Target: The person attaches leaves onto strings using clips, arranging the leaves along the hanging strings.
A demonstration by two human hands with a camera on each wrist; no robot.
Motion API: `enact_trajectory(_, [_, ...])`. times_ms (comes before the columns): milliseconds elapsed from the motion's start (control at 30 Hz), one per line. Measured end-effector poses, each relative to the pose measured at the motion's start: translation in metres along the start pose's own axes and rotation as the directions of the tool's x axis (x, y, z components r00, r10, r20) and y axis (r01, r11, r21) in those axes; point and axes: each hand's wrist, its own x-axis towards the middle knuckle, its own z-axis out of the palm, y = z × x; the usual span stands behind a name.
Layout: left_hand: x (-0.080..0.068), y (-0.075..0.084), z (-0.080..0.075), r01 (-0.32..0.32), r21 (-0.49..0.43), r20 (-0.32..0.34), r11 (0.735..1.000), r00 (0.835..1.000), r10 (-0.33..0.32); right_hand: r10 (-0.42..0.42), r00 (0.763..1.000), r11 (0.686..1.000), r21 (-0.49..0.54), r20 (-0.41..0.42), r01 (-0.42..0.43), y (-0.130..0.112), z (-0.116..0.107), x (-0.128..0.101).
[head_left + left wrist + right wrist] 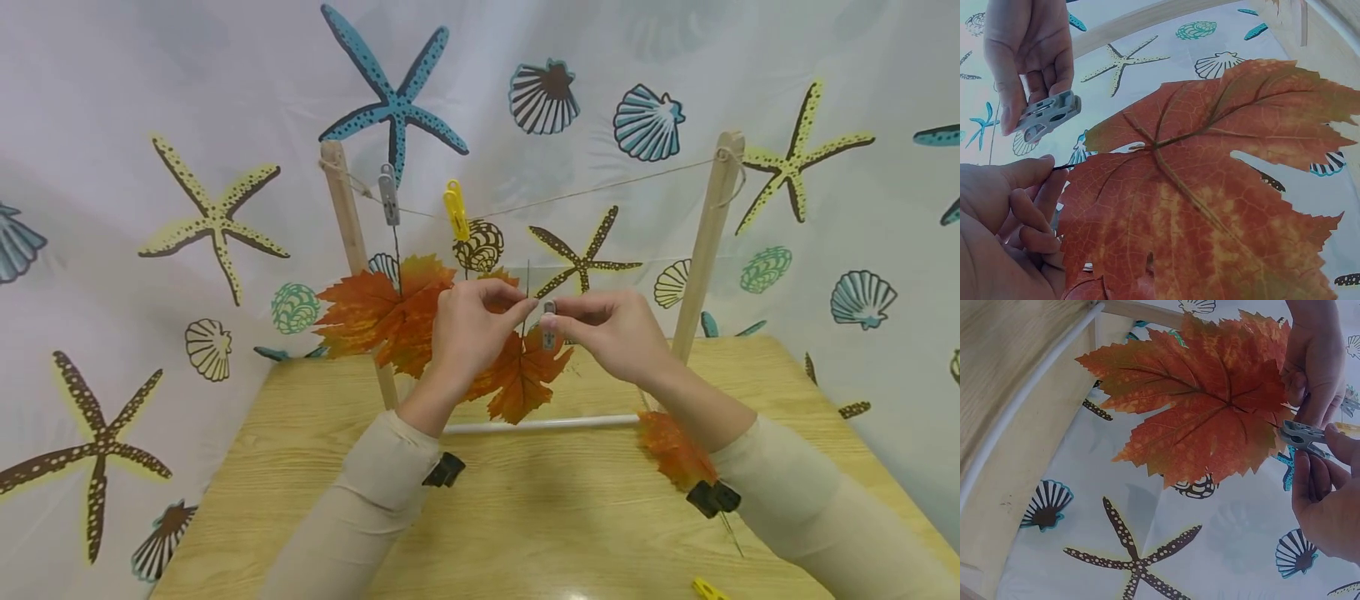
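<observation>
Between the two wooden posts, my left hand [476, 329] pinches the thin dark stem of an orange artificial maple leaf [522, 379]; the leaf spreads below the fingers. Close by on the right, my right hand [618, 333] holds a grey clothespin [549, 331] between thumb and fingers. In the left wrist view the clothespin [1047, 117] is beside the stem, apart from it. Above, a twine line [600, 188] carries a grey clothespin [388, 196] and a yellow clothespin [455, 210]. An orange leaf [378, 312] hangs by its stem from the grey one; the left hand partly hides what hangs from the yellow one.
Left [345, 208] and right [708, 242] wooden posts hold the twine, with a white rod [555, 423] low between them. On the wooden table [540, 517] lie another leaf [667, 446], partly under the right forearm, and a yellow clothespin [707, 590] at the front edge of view.
</observation>
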Motion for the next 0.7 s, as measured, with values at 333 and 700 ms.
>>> enact_trajectory(333, [0.007, 0.003, -0.003, -0.047, 0.009, -0.058, 0.999, 0.997, 0.048, -0.029, 0.997, 0.999, -0.028, -0.068, 0.027, -0.019, -0.012, 0.025])
enact_trajectory(700, [0.016, 0.013, -0.015, -0.052, 0.042, -0.086, 0.998, 0.995, 0.055, -0.025, 0.997, 0.999, -0.05, -0.079, 0.021, -0.041, -0.019, 0.042])
